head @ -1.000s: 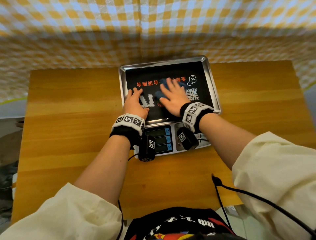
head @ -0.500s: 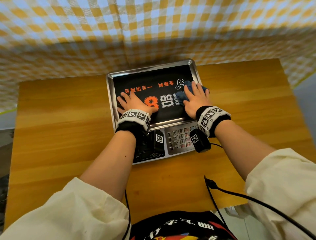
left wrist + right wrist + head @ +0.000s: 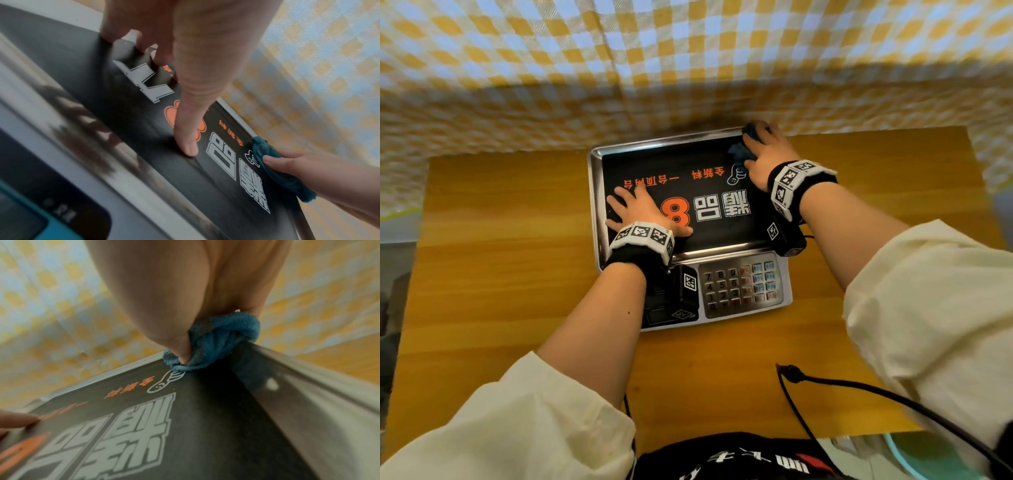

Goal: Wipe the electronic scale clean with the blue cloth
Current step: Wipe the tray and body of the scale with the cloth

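Right hand (image 3: 766, 158) has slid to the scale's (image 3: 743, 291) far corner, bunching the half-hidden cloth (image 3: 740, 152); left hand (image 3: 643, 214) stays flat, fingers spread.

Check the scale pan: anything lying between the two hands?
Nothing loose. Between the left hand and the right hand on the blue cloth, only the scale pan's printed black surface shows, clearest in the head view.
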